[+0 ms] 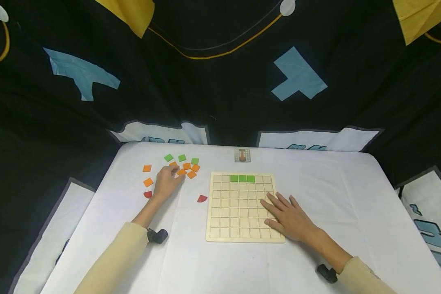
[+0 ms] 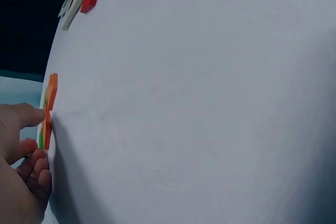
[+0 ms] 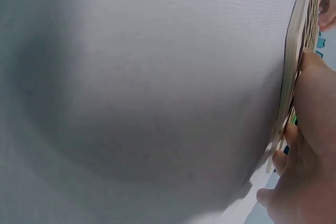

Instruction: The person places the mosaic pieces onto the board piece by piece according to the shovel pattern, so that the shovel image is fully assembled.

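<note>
My left hand (image 1: pixel 166 182) is at the cluster of orange squares, its thumb and index fingertip at opposite sides of one orange square tile (image 1: pixel 181 172). In the left wrist view the thumb reaches the orange tile (image 2: pixel 47 131) and the other fingers curl below. With spread fingers, my right hand (image 1: pixel 292 220) rests on the right side of a wooden grid board (image 1: pixel 239 240). Three green squares (image 1: pixel 242 179) sit side by side in the board's top row. In the right wrist view, the fingers lie along the board's edge (image 3: pixel 287 77).
Several loose orange squares (image 1: pixel 192 174) and three green squares (image 1: pixel 182 157) lie left of the board. Red quarter-round pieces (image 1: pixel 202 198) lie beside the board and near the left wrist. A small pattern card (image 1: pixel 242 155) lies behind the board on the white-covered table (image 1: pixel 327 179).
</note>
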### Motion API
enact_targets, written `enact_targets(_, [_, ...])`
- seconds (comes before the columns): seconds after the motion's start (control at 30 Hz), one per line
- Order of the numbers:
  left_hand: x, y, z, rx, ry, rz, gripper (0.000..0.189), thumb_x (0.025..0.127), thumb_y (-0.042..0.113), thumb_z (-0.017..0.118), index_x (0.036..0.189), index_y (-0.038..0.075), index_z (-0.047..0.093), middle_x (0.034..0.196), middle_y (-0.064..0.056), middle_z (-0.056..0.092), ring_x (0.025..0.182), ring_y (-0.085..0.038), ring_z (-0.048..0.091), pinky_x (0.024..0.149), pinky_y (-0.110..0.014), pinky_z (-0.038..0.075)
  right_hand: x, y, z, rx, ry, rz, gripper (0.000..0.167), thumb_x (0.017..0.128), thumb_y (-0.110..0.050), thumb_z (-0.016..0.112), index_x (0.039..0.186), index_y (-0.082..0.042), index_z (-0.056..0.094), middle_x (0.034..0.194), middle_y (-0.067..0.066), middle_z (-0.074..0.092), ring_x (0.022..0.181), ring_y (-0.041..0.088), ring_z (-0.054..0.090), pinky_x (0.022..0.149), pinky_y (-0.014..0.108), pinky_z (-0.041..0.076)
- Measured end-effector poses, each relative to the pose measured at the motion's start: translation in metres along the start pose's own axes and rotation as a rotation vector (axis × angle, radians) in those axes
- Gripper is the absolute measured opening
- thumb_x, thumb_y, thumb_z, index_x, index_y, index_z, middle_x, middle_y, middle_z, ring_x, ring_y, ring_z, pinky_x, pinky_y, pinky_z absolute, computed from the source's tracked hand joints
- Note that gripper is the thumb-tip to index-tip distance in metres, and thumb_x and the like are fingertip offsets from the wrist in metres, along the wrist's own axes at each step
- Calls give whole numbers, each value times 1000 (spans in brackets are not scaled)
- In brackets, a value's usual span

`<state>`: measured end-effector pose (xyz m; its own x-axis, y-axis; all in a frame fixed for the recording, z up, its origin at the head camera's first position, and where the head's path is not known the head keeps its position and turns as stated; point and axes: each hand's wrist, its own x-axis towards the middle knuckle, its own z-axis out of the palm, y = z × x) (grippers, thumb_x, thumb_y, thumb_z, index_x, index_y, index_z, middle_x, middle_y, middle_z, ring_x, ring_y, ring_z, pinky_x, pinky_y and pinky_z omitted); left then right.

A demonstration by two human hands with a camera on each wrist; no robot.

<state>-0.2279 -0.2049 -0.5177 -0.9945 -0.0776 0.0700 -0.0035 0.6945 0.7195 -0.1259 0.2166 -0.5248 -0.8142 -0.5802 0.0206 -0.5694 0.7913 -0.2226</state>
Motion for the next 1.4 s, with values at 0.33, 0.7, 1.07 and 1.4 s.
enact_targets(0.33, [1, -4, 2, 40, -7, 9, 37, 91, 8, 70, 124, -9, 64, 115, -23, 60, 108, -35, 56, 96, -46, 47, 0, 0, 1, -3, 1, -3, 64, 101, -49, 51, 155, -17, 38, 160, 13, 30, 145, 39, 24, 111, 67, 18])
enact_targets(0.7, [6, 1, 0, 4, -6, 2, 35, 88, 5, 69, 120, -9, 66, 115, -23, 59, 103, -33, 55, 92, -47, 47, -1, -3, -1, 9, 55, -29, 61, 101, -44, 54, 153, -13, 43, 157, 16, 35, 142, 43, 31, 107, 70, 22])
enact_targets(1.07, [2, 45, 28, -43, -136, 216, 34, 86, 12, 77, 117, -1, 70, 114, -14, 64, 99, -27, 60, 88, -41, 51, -1, -1, -1, 11, 13, 1, 63, 101, -47, 52, 155, -16, 39, 159, 13, 31, 145, 40, 26, 111, 67, 19])
enact_targets(1.4, [-14, 88, 73, -29, -323, 335, 31, 86, 11, 74, 116, 4, 73, 111, -6, 65, 104, -20, 60, 92, -37, 49, 0, 1, 1, 3, 12, 1, 63, 101, -49, 51, 155, -17, 39, 160, 12, 30, 145, 39, 25, 111, 67, 18])
